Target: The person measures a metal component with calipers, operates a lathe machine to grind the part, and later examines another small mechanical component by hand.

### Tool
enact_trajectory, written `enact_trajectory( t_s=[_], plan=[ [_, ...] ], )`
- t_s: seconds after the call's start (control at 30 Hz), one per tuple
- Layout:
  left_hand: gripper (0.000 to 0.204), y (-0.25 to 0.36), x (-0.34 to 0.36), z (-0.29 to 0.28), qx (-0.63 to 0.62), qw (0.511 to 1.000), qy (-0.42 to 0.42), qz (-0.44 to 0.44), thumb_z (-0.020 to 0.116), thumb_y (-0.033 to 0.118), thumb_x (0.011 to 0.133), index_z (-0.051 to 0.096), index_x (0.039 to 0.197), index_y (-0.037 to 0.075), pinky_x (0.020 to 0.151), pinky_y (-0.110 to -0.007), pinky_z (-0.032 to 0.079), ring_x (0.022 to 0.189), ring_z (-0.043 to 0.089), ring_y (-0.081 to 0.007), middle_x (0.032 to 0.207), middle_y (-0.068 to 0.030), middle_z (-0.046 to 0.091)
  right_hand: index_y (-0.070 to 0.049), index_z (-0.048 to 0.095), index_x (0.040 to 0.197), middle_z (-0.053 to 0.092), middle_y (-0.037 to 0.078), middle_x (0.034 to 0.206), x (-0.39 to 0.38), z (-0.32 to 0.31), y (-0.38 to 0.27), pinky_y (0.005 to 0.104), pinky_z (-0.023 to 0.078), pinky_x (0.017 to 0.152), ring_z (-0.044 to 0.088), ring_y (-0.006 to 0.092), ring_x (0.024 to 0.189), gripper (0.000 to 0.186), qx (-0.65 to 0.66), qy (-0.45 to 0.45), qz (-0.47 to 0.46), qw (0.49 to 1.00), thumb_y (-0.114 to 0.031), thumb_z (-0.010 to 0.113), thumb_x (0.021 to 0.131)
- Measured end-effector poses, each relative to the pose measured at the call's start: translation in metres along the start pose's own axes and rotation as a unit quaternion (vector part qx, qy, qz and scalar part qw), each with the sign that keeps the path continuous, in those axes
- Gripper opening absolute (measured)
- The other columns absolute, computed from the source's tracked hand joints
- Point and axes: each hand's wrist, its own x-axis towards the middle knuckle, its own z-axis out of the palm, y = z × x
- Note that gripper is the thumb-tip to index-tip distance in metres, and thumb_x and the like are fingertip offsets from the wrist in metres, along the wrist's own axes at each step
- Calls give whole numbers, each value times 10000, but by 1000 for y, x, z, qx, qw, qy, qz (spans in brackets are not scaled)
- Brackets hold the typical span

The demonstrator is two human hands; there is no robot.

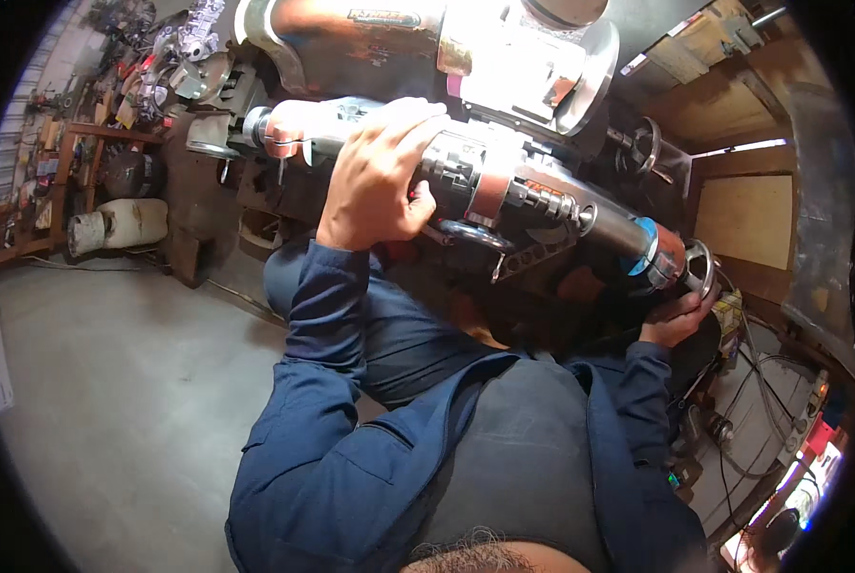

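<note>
My left hand (378,177) rests on the long machine table (327,143), fingers stretched over its brightly lit top. Its thumb stands apart, beside a cluster of metal machine parts (456,158); glare hides what the fingertips touch. At the right end of the table, my right hand (677,317) is closed on the rim of a metal handwheel (702,267). Another handwheel (475,234) with a small crank handle sits below the middle of the table. A threaded metal shaft (547,202) runs along the table's front.
Above the table is a large worn orange-brown machine body (351,48) with a big round disc (590,81). A further handwheel (649,145) projects at the right. Off left lie a whitish gas cylinder (126,226) and cluttered shelves (112,129). Cables (757,382) hang at the lower right.
</note>
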Motion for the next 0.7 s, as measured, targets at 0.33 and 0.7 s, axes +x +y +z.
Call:
enact_trajectory(
  t_s=[0.33, 0.7],
  plan=[
    [183, -12, 1, 39, 120, 979, -140, -91, 732, 239, 635, 687, 769, 122, 622, -412, 525, 623, 653, -312, 653, -95, 651, 50, 543, 1067, 646, 211, 872, -3, 6, 7, 396, 497, 701, 658, 318, 796, 577, 24, 11, 16, 1000, -504, 389, 1022],
    [159, -20, -10, 48, 177, 969, -142, -95, 745, 255, 657, 699, 780, 166, 591, -373, 510, 627, 655, -263, 685, -58, 664, 52, 562, 1144, 650, 263, 963, 5, 4, -2, 436, 496, 742, 650, 391, 867, 544, -15, -4, 25, 1000, -450, 388, 1027]
  ],
)
